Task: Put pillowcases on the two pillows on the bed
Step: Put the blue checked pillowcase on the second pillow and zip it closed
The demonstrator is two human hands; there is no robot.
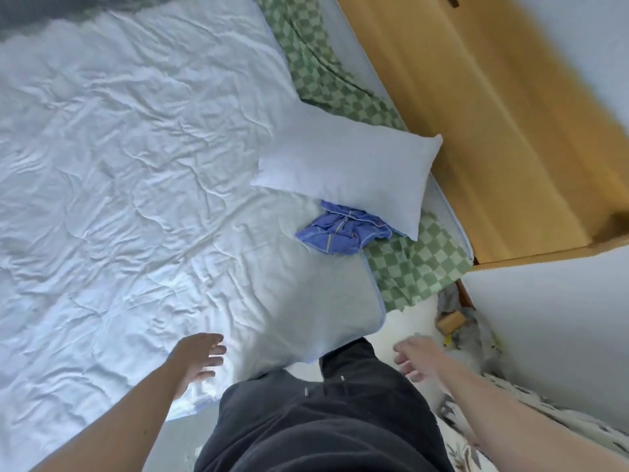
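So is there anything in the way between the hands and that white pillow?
Nothing visible blocks it. Both the left hand and the right hand are open and empty near the bed's edge. Only the flat white duvet lies between them and the pillow. The crumpled blue cloth sits against the pillow's near edge.

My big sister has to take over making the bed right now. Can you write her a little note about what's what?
Left hand: open, over the wrinkled white quilt, holding nothing.
Right hand: open, off the bed's edge, holding nothing.
Bare white pillow lies near the wooden headboard, partly on the green checked sheet.
Crumpled blue cloth, probably the pillowcases, touches its near edge.
Only one pillow is visible.
Done: nothing yet.
Left: cover both pillows.
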